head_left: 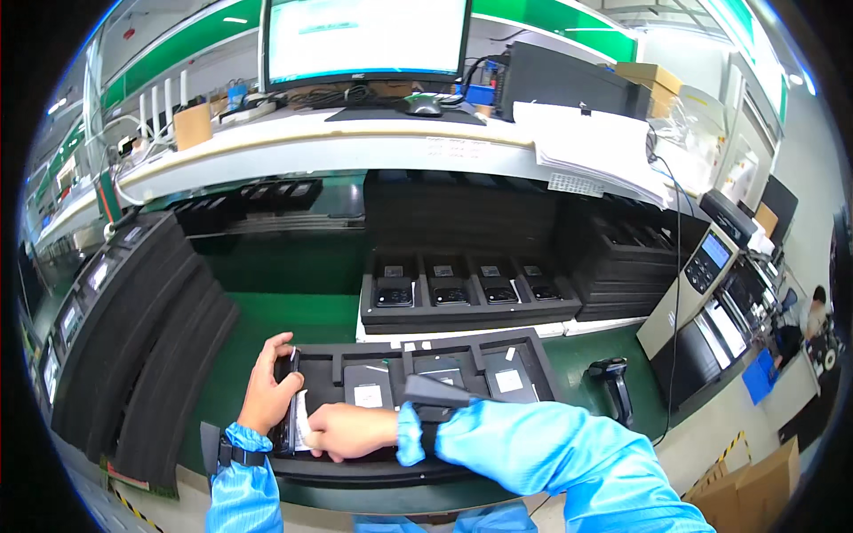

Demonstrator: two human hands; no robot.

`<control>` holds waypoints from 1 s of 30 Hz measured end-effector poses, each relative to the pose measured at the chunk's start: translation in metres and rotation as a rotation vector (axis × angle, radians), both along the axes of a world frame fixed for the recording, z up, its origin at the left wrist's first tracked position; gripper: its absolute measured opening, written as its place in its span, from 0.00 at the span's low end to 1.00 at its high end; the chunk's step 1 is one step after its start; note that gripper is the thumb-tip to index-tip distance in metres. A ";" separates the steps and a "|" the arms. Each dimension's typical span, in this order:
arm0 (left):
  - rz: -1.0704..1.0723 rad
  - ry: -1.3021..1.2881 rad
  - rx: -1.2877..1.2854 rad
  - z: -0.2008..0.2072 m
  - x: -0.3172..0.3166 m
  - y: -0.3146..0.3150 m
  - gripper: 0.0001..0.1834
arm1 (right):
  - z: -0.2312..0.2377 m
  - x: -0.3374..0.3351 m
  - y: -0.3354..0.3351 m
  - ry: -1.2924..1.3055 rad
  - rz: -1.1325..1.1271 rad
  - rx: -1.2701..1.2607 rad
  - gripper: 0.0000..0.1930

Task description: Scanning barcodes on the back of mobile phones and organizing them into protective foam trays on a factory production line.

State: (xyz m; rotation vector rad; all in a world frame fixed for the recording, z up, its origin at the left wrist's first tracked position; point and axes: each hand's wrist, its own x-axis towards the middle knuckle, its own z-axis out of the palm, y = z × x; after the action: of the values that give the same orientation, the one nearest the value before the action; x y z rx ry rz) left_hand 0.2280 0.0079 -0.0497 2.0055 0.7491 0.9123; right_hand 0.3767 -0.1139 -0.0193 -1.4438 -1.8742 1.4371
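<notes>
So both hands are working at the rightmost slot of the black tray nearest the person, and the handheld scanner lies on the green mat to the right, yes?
Not quite. The head view shows both hands at the leftmost slot, not the rightmost. The left hand holds a black device on edge there, and the right hand touches a white slip beside it. The tray is black and nearest the person, and the scanner does lie on the green mat to the right.

Matt black foam tray (542,360); glossy black plastic device (286,400) with white paper label (301,419); smooth green desk (293,315)
</notes>
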 end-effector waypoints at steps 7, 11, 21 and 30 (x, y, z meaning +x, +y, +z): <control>-0.009 0.055 0.072 -0.002 0.000 0.002 0.35 | -0.008 -0.009 0.019 -0.013 0.026 -0.072 0.12; -0.035 0.045 0.072 -0.002 -0.001 0.003 0.34 | -0.010 -0.012 0.019 0.007 -0.036 -0.118 0.11; -0.071 0.622 0.736 0.011 0.011 -0.015 0.36 | 0.009 0.113 -0.127 -0.003 -0.638 0.535 0.15; -0.036 0.534 0.594 0.009 0.018 -0.002 0.26 | -0.071 0.171 -0.270 -0.126 -1.425 0.503 0.30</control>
State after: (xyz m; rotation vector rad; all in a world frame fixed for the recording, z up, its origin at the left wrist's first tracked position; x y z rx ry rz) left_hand 0.2460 0.0060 -0.0403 2.8424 0.7770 0.6166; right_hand 0.5477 -0.3842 -0.0899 -1.8721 -0.6618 0.1645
